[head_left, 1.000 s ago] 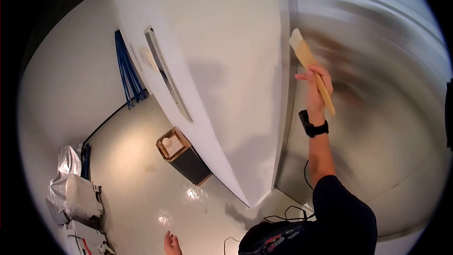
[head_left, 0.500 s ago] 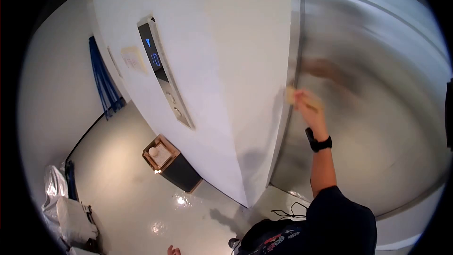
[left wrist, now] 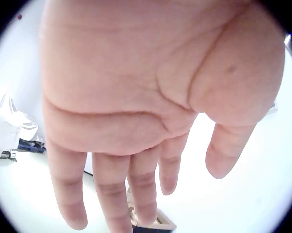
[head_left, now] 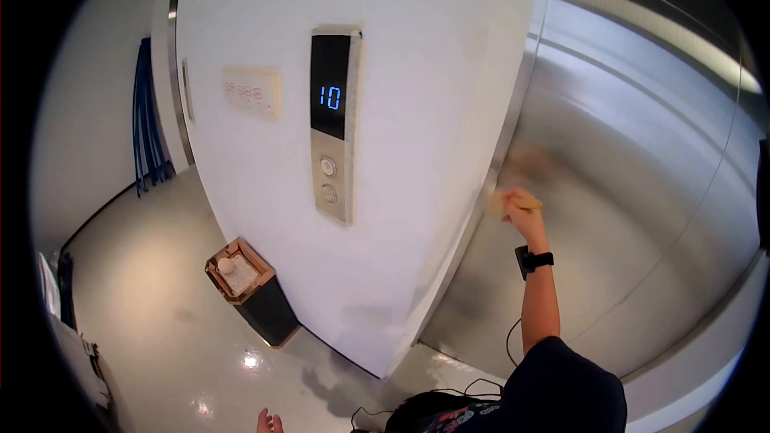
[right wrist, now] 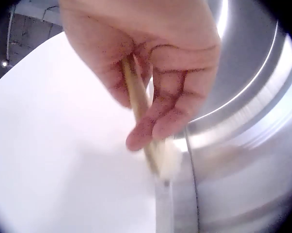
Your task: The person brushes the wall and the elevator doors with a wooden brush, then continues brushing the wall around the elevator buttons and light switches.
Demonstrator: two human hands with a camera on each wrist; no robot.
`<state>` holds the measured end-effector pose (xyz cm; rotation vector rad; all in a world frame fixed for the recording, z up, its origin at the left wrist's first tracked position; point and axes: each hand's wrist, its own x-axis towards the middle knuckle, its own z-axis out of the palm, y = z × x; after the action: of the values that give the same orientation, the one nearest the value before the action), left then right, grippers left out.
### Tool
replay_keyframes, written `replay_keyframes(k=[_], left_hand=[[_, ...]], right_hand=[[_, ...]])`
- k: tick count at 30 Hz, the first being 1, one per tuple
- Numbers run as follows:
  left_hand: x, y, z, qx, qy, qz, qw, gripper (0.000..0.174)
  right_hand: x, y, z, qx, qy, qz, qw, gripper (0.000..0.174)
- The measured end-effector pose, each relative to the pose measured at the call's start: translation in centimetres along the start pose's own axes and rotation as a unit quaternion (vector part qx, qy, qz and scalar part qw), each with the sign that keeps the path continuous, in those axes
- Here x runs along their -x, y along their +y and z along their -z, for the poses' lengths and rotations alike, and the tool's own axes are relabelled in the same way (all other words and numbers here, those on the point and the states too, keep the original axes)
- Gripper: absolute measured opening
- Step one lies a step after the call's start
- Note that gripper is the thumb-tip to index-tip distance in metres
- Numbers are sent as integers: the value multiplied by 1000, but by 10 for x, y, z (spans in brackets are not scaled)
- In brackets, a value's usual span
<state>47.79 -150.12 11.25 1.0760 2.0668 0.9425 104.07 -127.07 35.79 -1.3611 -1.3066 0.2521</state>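
Observation:
My right hand [head_left: 525, 224] grips a flat paintbrush [right wrist: 135, 92] by its wooden handle. In the right wrist view the pale bristles point down toward the narrow metal edge [right wrist: 164, 208] between the white wall and the steel panel. The brush head looks blurred there, right at that edge. A black band [head_left: 536, 259] with a small dark box is round the right wrist. My left hand [left wrist: 136, 97] hangs low with nothing in it, fingers loosely extended and palm toward its camera. Only its fingertips show at the bottom of the head view.
A lift call panel [head_left: 331, 180] showing "10" is on the white wall [head_left: 425, 96], beside a pale plate [head_left: 253, 92]. Below stands a dark bin [head_left: 269, 313] with a tray top. Shiny steel doors [head_left: 609, 216] are on the right. Black cables [head_left: 481, 383] hang near the body; blue strips [head_left: 143, 120] hang far left.
My right hand has come down along the edge with the brush, from high up to about mid-height. The head view has turned, so the call panel faces me more. My left hand stays low.

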Motion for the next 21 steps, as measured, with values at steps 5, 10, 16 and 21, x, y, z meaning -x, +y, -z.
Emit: replay_keyframes(k=[5,10,16,21], left_hand=[[6,-26,8,-31,-6,33,999,40],[6,-2,30,-44,27,5,999,40],[6,-3,27,-23,46,-19,999,41],[17,-1,19,-27,13,5,1000,42]], right_hand=[[-24,-33,5,-60,29,108,992,11],[-42,-102,-5,-133,163,240,948,14],[-56,-22,-13,-55,131,246,959,11],[10,42,-44,-86,100,205,970,10]])
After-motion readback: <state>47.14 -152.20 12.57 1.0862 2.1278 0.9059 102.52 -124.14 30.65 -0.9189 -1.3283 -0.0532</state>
